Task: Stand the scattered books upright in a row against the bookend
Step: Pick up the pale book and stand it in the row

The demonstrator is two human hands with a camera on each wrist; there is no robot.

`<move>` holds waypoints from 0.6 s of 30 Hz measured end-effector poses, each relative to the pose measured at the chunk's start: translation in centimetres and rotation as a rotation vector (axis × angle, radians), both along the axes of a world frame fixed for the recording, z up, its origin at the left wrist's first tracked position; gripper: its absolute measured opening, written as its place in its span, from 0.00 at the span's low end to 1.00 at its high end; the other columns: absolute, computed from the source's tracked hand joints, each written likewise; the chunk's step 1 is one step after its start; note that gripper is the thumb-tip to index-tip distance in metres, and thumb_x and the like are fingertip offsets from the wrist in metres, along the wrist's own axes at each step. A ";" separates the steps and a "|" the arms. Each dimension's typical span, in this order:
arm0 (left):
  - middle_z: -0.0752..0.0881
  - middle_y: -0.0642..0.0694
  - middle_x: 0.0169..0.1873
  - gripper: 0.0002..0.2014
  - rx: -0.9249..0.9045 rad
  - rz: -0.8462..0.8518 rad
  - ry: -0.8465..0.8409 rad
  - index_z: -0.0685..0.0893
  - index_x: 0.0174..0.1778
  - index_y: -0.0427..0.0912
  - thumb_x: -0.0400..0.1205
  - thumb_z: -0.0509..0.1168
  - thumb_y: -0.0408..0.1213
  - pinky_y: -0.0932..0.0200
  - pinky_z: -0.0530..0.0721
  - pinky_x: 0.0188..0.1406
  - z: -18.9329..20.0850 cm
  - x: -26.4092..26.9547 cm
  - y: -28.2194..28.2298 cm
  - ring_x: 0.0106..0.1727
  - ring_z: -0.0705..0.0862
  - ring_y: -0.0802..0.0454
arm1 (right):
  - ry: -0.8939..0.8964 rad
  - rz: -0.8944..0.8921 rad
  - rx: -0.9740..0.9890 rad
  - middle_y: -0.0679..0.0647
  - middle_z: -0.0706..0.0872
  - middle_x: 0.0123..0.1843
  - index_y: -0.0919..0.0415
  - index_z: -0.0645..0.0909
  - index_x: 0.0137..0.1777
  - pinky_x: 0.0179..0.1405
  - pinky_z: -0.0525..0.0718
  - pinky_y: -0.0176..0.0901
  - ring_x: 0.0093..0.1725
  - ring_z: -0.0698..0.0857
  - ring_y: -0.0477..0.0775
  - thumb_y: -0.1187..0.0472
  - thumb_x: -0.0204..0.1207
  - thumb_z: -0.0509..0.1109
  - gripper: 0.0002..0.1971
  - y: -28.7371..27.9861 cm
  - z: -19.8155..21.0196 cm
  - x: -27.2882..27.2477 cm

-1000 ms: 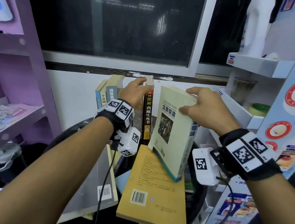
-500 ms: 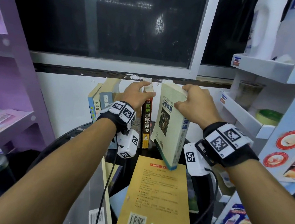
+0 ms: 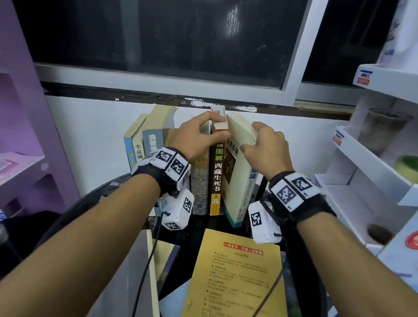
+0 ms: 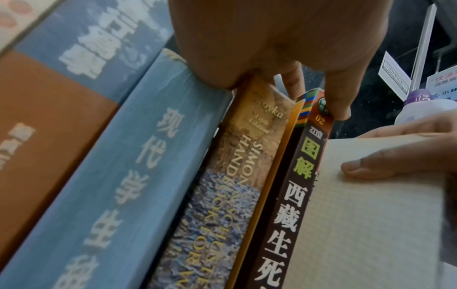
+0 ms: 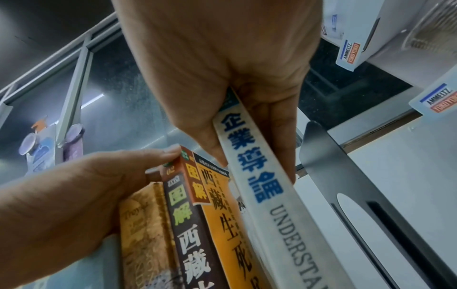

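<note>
Holding the top of the white book point(image 3: 239, 175), the right hand point(image 3: 266, 148) has its fingers curled over the page edge and its thumb on the cover, pinching it. The left hand point(image 3: 194, 137) pinches the top of the brown book point(image 3: 217, 174) with thumb and fingertips to keep the row from falling. The white book stands at the back of the round black table point(image 3: 302, 265), touching the brown book but leaning a bit at the bottom. To do this well, I think the right hand should push the bottom in flat and keep the left hand steady until it sits straight. Only the right wrist view shows the dark metal bookend point(image 5: 346, 185) just beside the white book. Only the head view shows the yellow book point(image 3: 238, 285) lying flat near the front edge, waiting its turn.
</note>
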State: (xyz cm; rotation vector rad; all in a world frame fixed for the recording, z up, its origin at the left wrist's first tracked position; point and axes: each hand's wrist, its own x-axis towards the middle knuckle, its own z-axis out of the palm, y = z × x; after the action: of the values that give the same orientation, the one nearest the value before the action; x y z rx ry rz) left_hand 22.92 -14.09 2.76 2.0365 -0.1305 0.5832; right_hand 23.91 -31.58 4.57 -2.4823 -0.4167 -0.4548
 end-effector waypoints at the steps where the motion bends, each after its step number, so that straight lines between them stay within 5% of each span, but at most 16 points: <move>1: 0.79 0.57 0.68 0.18 -0.006 -0.014 -0.006 0.84 0.61 0.52 0.75 0.74 0.48 0.59 0.76 0.67 -0.1 0.1 0.1 0.65 0.77 0.58 | -0.003 -0.005 0.009 0.63 0.85 0.56 0.58 0.78 0.63 0.51 0.85 0.52 0.54 0.83 0.67 0.59 0.76 0.70 0.16 0.2 -0.2 0.4; 10: 0.81 0.58 0.64 0.20 0.003 -0.089 -0.052 0.84 0.62 0.52 0.74 0.74 0.50 0.62 0.75 0.66 -0.6 0.5 0.6 0.65 0.79 0.58 | -0.022 -0.022 0.039 0.60 0.87 0.54 0.51 0.77 0.64 0.51 0.85 0.53 0.56 0.83 0.68 0.54 0.76 0.68 0.17 2.3 -0.8 1.9; 15: 0.81 0.59 0.61 0.24 0.028 -0.100 -0.064 0.84 0.62 0.52 0.70 0.71 0.55 0.61 0.75 0.67 -0.7 0.5 0.6 0.65 0.80 0.57 | 0.066 0.062 0.075 0.61 0.83 0.65 0.51 0.71 0.77 0.53 0.76 0.44 0.66 0.80 0.64 0.52 0.79 0.67 0.26 2.2 -0.6 2.0; 18: 0.82 0.58 0.62 0.25 0.035 -0.105 -0.064 0.83 0.61 0.56 0.68 0.71 0.59 0.59 0.76 0.68 -0.8 0.5 0.7 0.65 0.81 0.57 | 0.100 0.142 0.053 0.58 0.85 0.62 0.49 0.69 0.78 0.55 0.83 0.48 0.59 0.84 0.61 0.50 0.77 0.68 0.29 1.9 -0.2 2.2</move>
State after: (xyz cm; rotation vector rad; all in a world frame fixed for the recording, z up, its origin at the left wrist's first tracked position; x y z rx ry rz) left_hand 23.44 -13.37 1.99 2.0316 -0.2859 0.5843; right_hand 26.10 -29.69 4.35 -2.3933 -0.5290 -0.2791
